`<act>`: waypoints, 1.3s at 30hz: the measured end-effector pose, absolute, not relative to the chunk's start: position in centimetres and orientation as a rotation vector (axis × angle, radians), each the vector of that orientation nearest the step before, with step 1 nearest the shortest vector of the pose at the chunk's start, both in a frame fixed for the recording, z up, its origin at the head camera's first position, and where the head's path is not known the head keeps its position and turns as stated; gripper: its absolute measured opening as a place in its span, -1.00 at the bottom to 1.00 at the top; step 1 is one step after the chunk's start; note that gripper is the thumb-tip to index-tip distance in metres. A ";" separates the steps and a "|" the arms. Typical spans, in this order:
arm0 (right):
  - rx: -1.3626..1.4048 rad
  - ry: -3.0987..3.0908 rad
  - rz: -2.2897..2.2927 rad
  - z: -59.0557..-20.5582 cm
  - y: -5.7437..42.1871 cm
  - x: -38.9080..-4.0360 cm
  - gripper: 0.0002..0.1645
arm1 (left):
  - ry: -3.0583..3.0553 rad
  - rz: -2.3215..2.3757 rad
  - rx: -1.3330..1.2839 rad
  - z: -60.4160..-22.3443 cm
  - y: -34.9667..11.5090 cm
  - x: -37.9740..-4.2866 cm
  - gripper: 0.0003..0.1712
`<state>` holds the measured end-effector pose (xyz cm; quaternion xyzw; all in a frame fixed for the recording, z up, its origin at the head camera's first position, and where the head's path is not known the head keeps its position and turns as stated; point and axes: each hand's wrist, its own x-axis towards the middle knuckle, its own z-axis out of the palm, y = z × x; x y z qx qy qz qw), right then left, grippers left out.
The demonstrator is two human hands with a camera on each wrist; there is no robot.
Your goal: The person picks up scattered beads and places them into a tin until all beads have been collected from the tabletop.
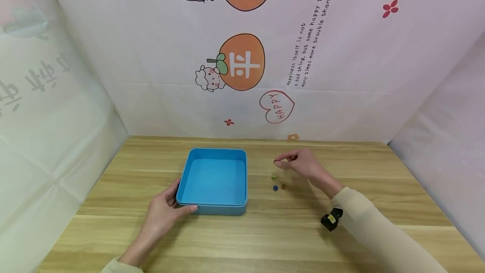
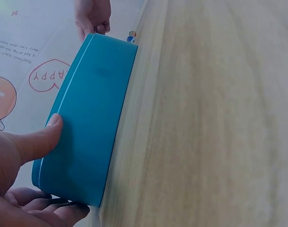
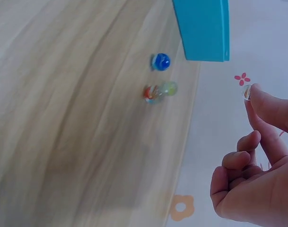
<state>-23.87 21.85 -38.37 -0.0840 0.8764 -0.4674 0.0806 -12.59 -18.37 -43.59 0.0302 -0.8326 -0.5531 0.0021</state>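
Observation:
A shallow, square blue box, its top uncovered, stands on the wooden table. At its front left corner my left hand grips it, with the thumb on the front wall and the other fingers along the left side. My right hand is raised to the right of the box. Between its thumb and index finger it pinches a clear glass marble. Below that hand, three marbles lie on the table: a blue one, an orange-brown one and a yellow-green one.
The wooden table runs back to a white printed cloth. More cloth hangs at the left and right sides. A small black device is strapped at the right wrist, by the sleeve.

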 end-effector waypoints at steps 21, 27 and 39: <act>-0.307 2.557 -1.427 -36.1 18.0 -25.0 -0.72 | -2.609 -1.742 0.078 -43.5 -18.4 -12.5 0.18; -0.343 2.534 -1.456 -35.5 16.6 -25.2 -0.75 | -2.615 -1.745 0.088 -43.4 -18.4 -12.6 0.19; -0.364 2.508 -1.442 -34.9 13.8 -25.6 -0.79 | -2.605 -1.774 0.073 -43.2 -18.5 -12.5 0.18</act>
